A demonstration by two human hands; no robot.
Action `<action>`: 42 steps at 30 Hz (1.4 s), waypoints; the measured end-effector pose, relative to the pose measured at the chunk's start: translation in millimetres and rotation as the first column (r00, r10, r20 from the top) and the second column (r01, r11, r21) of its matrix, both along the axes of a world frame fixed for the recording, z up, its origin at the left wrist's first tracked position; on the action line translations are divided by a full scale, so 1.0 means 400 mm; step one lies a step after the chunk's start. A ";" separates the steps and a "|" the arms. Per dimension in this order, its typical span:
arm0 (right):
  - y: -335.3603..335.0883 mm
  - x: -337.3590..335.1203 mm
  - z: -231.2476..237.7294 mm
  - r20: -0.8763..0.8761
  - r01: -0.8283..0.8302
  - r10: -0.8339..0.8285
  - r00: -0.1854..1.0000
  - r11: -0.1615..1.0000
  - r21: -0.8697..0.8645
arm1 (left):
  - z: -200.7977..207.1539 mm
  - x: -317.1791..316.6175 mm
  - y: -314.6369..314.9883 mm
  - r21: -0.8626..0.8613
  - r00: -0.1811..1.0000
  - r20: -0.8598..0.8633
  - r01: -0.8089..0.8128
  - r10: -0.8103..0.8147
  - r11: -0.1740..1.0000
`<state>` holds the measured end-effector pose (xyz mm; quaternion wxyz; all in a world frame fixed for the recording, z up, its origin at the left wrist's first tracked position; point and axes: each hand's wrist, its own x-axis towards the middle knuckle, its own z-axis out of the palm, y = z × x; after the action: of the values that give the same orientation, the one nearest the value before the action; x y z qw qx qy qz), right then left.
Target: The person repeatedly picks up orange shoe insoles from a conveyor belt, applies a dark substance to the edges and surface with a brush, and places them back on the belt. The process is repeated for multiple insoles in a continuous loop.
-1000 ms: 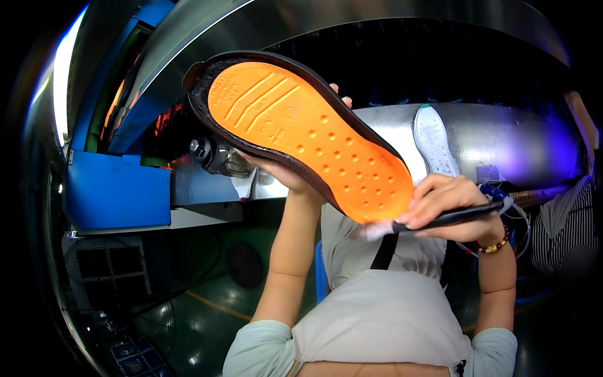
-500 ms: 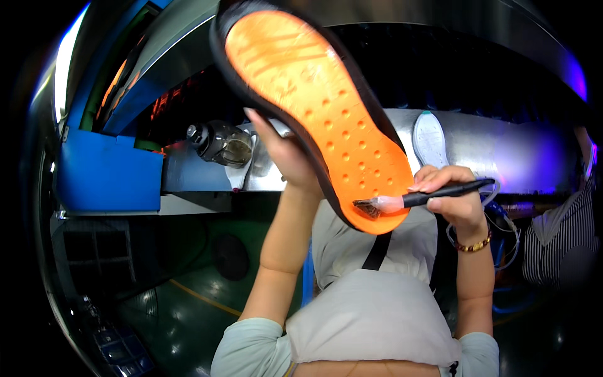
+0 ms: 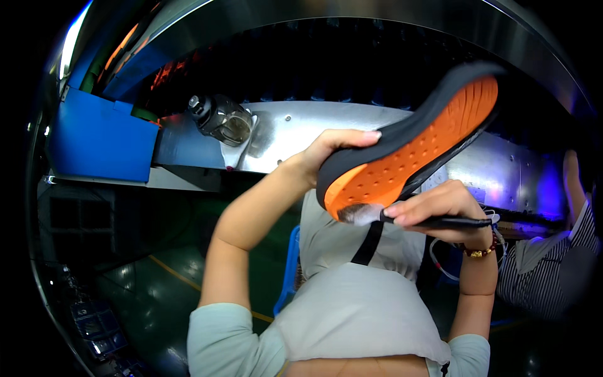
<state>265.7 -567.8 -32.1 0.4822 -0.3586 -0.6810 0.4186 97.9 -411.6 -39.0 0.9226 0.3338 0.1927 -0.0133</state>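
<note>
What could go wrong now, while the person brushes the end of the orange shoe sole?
The left hand holds the shoe sole only at one end, up in the air, so it may twist or slip. The brush in the right hand touches the very edge, so the wet tip could smear the dark rim or the apron below.

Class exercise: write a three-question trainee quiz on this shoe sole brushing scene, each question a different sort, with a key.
1. True or false: the left hand holds the orange shoe sole.
2. Which tool is in the right hand? A) scissors B) brush C) hammer
3. Fill in: the brush bristles touch the sole at its ___ end in the picture (lower or upper).

Key: 1 true; 2 B; 3 lower.
</note>
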 end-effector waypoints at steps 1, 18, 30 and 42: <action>-0.006 0.011 0.019 0.084 -0.061 0.065 0.994 0.997 -0.047 | -0.003 -0.006 0.005 0.072 0.993 -0.105 0.058 -0.050 0.996; -0.014 0.068 0.046 0.328 -0.211 0.244 0.913 0.968 -0.134 | 0.012 -0.046 -0.011 0.169 0.901 -0.340 0.341 -0.270 0.925; -0.071 0.112 0.008 0.095 -0.021 0.032 0.995 0.993 -0.116 | -0.016 -0.178 0.052 0.053 0.922 -0.356 0.184 -0.154 0.981; -0.062 0.159 0.027 0.333 0.102 -0.070 0.940 0.992 -0.078 | 0.016 -0.182 0.037 0.168 0.956 -0.286 0.124 -0.073 0.978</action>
<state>329.2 -592.5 -21.2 0.3621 -0.4752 -0.7152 0.3629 25.1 -396.9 -32.5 0.8499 0.4215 0.3037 -0.0884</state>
